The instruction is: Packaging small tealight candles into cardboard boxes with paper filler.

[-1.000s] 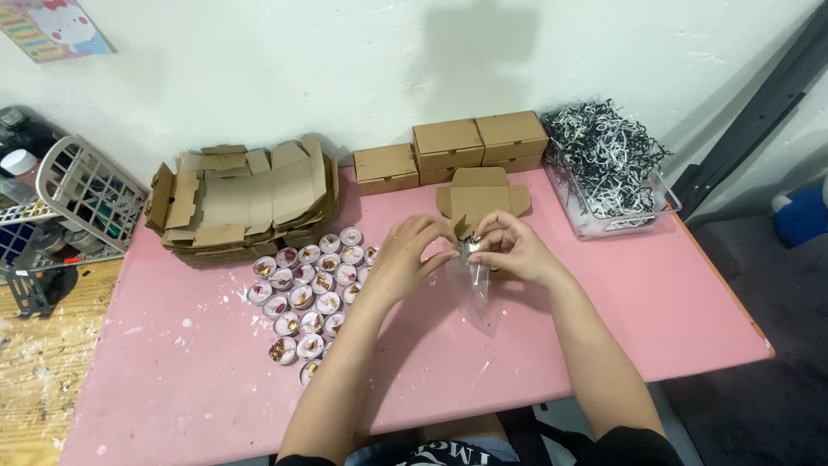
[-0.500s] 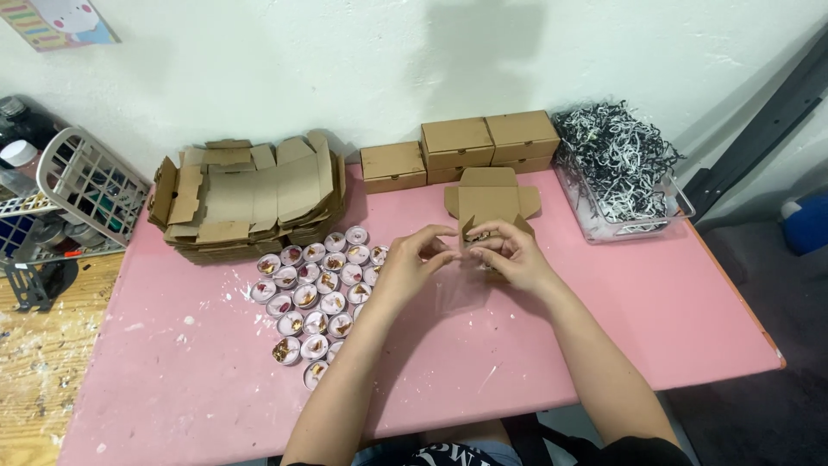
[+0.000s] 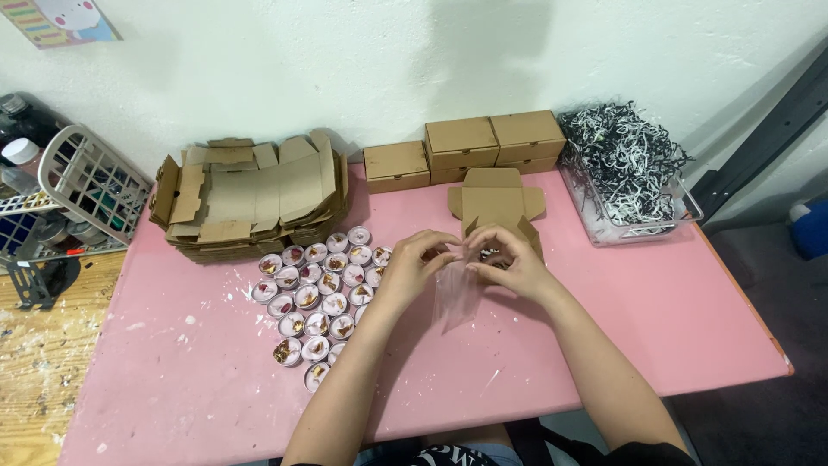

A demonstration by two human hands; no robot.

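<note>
My left hand [image 3: 416, 265] and my right hand [image 3: 509, 261] meet over the middle of the pink table [image 3: 673, 319]. Both pinch the top of a small clear plastic bag [image 3: 457, 298] that hangs down between them. Something small sits inside the bag's mouth, mostly hidden by my fingers. An open brown cardboard box [image 3: 496, 203] lies just behind my hands. Several small round tealight candles [image 3: 315, 298] with decorated tops are clustered to the left of my left hand.
A stack of flat unfolded cardboard boxes [image 3: 250, 198] lies at back left. Three closed brown boxes [image 3: 466, 148] stand at the back. A clear tray of black-and-white shredded paper [image 3: 625, 168] sits at back right. A white wire basket [image 3: 82, 185] is off the table's left edge.
My hands have stayed together on the bag, shifting slightly lower and toward me. The view moved a little; nothing else on the table changed.
</note>
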